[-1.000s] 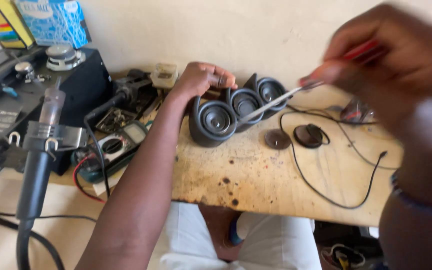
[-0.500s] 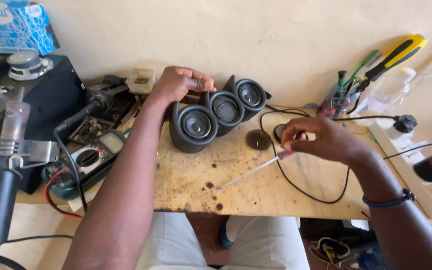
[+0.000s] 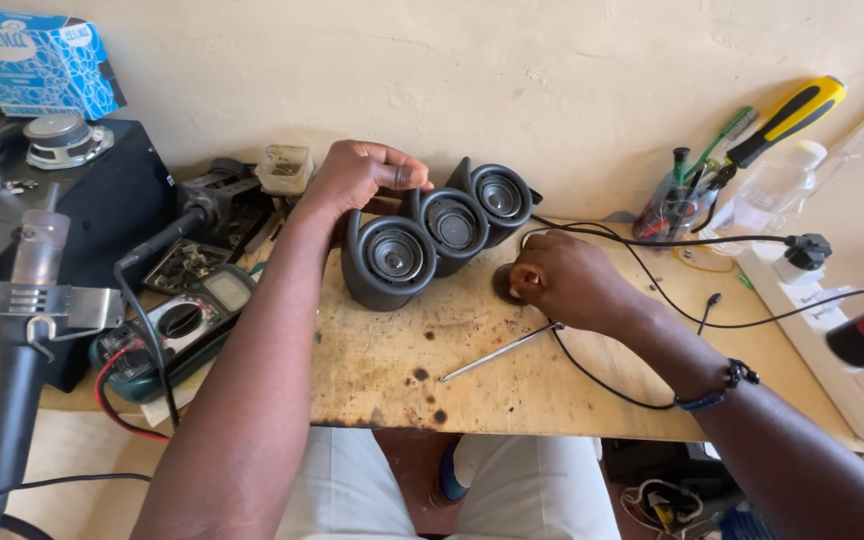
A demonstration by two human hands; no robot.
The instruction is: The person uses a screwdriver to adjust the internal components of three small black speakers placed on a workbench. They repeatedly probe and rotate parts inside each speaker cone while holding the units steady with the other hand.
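A black housing with three round speaker cones (image 3: 392,255) stands on the worn wooden table (image 3: 402,385). My left hand (image 3: 357,175) grips its top rear edge with curled fingers. My right hand (image 3: 572,280) rests on the table just right of the housing, fingers closed on a small dark round part (image 3: 503,287) that is mostly hidden under them. A thin metal rod tool (image 3: 497,353) lies loose on the table in front of my right hand.
A green multimeter (image 3: 182,325) with leads and a hot-air tool in its stand (image 3: 22,330) sit at the left. A cup of tools (image 3: 677,205), a yellow-handled screwdriver (image 3: 787,115), a clear bottle (image 3: 767,195), black cables (image 3: 652,240) and a white power strip (image 3: 832,330) crowd the right.
My right hand came down from near the camera, laid the thin rod tool on the table and closed on the small round part. My left hand stayed on the housing.
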